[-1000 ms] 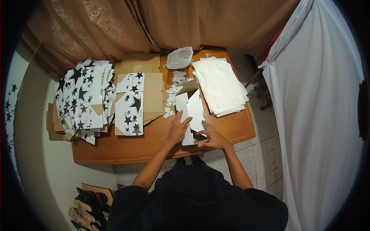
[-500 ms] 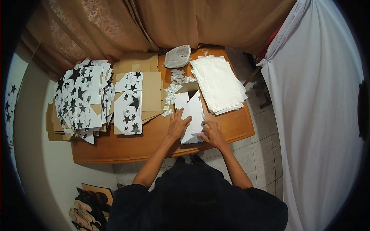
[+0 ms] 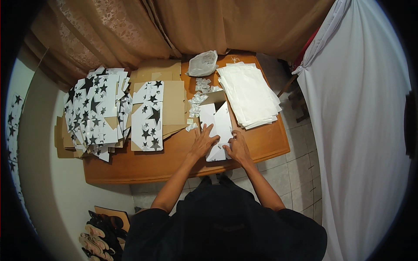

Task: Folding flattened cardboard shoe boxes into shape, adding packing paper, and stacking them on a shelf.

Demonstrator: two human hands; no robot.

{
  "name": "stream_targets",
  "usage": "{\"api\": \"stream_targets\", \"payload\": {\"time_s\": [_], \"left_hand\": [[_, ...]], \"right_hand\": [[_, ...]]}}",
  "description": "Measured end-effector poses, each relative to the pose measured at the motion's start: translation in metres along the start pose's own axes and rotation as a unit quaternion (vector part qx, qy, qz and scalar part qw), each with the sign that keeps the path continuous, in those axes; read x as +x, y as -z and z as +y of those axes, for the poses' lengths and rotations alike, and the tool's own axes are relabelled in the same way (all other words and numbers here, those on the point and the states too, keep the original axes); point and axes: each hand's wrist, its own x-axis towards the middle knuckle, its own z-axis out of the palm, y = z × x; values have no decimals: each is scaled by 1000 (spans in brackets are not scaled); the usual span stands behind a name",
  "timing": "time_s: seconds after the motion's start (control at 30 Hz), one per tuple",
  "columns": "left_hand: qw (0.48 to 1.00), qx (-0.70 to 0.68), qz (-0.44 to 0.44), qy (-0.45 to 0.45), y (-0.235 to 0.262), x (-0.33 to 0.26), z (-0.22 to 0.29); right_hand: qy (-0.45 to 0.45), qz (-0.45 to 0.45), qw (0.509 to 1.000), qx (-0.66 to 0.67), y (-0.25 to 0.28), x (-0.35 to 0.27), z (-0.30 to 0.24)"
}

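A partly folded white cardboard box lies on the wooden table in front of me, with a slanted flap on top and a brown inner panel standing at its far end. My left hand rests along the box's left edge, fingers spread and thumb over the white surface. At the right edge, my right hand touches the box with bent fingers, its thumb apart on the near panel. Beyond the box's far left side lie several small clear-and-white packets.
A stack of white sheets lies right of the box. To the left are a star-printed cardboard piece on brown cardboard and a tall pile of star-printed pieces. A plastic bag sits at the back of the table.
My right hand has shifted a little up along the box's right edge, and its thumb now lies on the near panel. My left hand stays nearly in place.
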Motion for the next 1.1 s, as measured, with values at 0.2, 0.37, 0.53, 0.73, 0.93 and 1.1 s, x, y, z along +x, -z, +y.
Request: {"api": "stream_targets", "payload": {"time_s": [0.2, 0.37, 0.53, 0.73, 0.93, 1.1], "left_hand": [[1000, -14, -18, -11, 3, -1, -3], [997, -62, 17, -42, -3, -4, -8], [994, -90, 35, -51, -6, -3, -9], [993, -79, 64, -58, -3, -9, -1], [972, -197, 56, 114, -1, -16, 6], [988, -97, 79, 89, 14, -32, 17]], "right_hand": [[-58, 19, 998, 34, -9, 2, 6], [-86, 19, 995, 38, -17, 5, 5], [-65, 36, 997, 31, -18, 9, -2], [-87, 85, 988, 97, -24, 11, 5], [-102, -12, 982, 156, -22, 9, 13], [-95, -44, 975, 198, -11, -3, 14]]}}
